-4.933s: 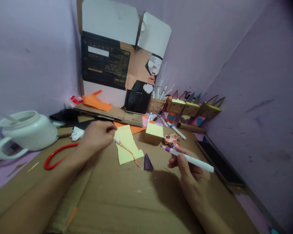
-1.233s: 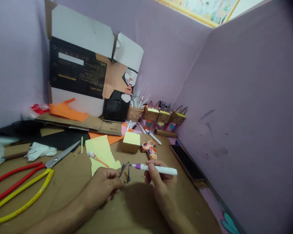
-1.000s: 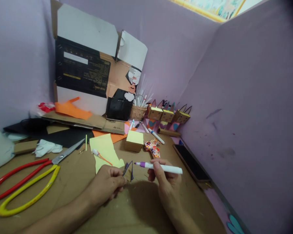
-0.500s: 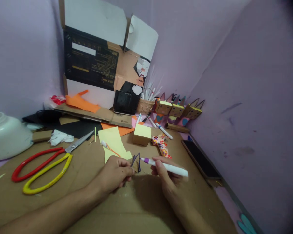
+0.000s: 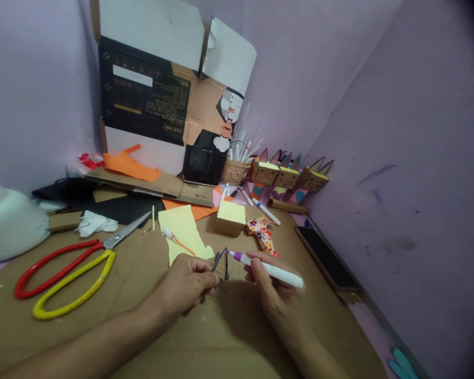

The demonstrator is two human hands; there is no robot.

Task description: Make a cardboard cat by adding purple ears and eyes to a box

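Note:
Between the fingertips of my left hand point(image 5: 193, 281) is a small pointed cardboard piece point(image 5: 221, 267) with dark purple edges. My right hand point(image 5: 274, 289) grips a white marker point(image 5: 274, 271) like a pen; its purple tip end points left, at the piece's upper point. Whether the tip touches the card, I cannot tell. Just behind the hands lies a torn pale yellow paper point(image 5: 184, 226) with a small white-tipped orange item on it. A small box with a yellow top point(image 5: 231, 211) stands beyond the piece, beside a floral-patterned scrap point(image 5: 262, 236).
Large scissors point(image 5: 108, 245) with red and yellow handles lie open at left, near a white pot point(image 5: 11, 223). At right is a dark phone point(image 5: 326, 258). Behind stand a flattened carton point(image 5: 146, 95), a basket of markers point(image 5: 236, 171) and several eared cardboard figures point(image 5: 288, 176).
Both hands keep nearly the same pose, with the marker tip still by the piece's point. The view has shifted slightly, moving the scissors a little left in the picture.

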